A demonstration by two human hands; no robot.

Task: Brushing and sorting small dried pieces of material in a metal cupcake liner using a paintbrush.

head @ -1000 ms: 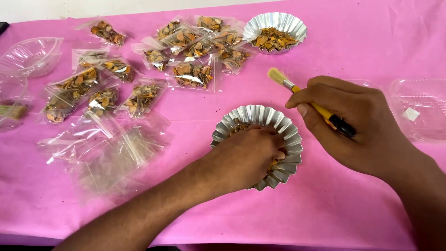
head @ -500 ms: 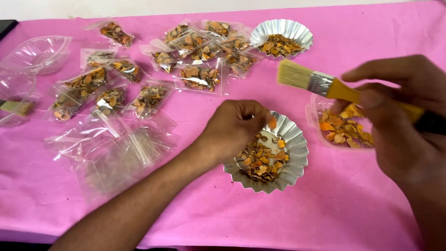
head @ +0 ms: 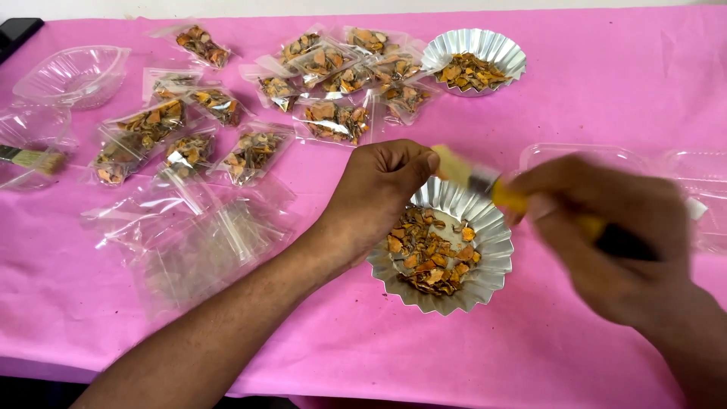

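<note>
Two hands meet over one foil dish (head: 485, 280) near the table's front edge. Left hand (head: 379, 193) lies curled, knuckles up, its fingers folded against the dish's fluted rim on the near-left side; whether it pinches the rim I cannot tell. Right hand (head: 606, 235), blurred, is closed round the dark handle of a brush (head: 485, 185), whose pale bristles hang over the dish's far rim, just beside the left fingertips. Orange and brown chips (head: 428, 257) fill the left half of the dish; its right half shows bare foil.

Beyond the right hand, two clear lids (head: 575, 155) lie close to it, leaving little space on that side. Ahead of both hands the pink cloth (head: 606, 83) runs open up to a second foil dish (head: 485, 49) of chips, well apart. Ahead and left of the left hand sit filled bags (head: 333, 121) in a loose cluster. Beside the left forearm lie empty bags (head: 204, 235), crumpled, their edges overlapping. Farther left, at the cloth's end, are clear tubs (head: 72, 76) and another brush (head: 30, 159). Below the dish, a strip of cloth reaches the table edge.
</note>
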